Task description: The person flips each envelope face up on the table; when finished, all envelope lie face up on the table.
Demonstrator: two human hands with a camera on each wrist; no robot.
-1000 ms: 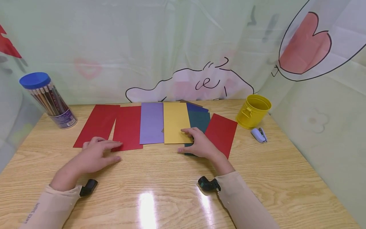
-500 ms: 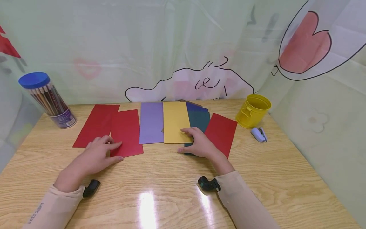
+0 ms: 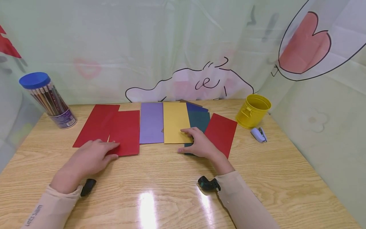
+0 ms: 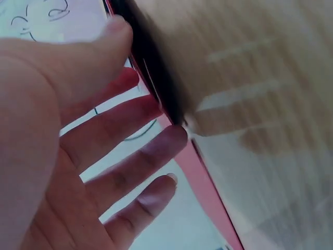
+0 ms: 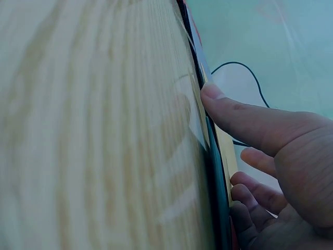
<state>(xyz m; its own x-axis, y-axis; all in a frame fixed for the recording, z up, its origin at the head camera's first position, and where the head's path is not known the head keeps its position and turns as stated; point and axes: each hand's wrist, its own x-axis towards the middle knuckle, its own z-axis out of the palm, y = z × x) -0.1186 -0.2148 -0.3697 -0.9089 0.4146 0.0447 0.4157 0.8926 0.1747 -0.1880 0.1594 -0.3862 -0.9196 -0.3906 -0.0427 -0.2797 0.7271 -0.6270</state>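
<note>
In the head view my left hand (image 3: 91, 157) rests on the near left corner of a red paper sheet (image 3: 125, 133), its thumb by the near edge. The left wrist view shows its fingers (image 4: 136, 164) extended and spread along the paper. A second red sheet (image 3: 95, 125) lies to the left, partly overlapped. My right hand (image 3: 200, 143) touches the lower right part of a yellow sheet (image 3: 175, 122), with fingers loosely bent and thumb on the table side. A purple sheet (image 3: 151, 122) lies left of the yellow one; a dark green sheet (image 3: 199, 120) is partly under it.
Another red sheet (image 3: 221, 133) lies slanted at the right, beside the right hand. Beyond it are a yellow bucket (image 3: 251, 114) and a small lilac stapler (image 3: 258, 135). A blue-lidded tub of pencils (image 3: 50, 101) stands at the back left. A printed curtain (image 3: 114, 47) hangs behind the table.
The red sheet under my left hand has come nearer to me and slightly left, then straightened after a tilt. My left hand moved slightly with it. The right hand has stayed still.
</note>
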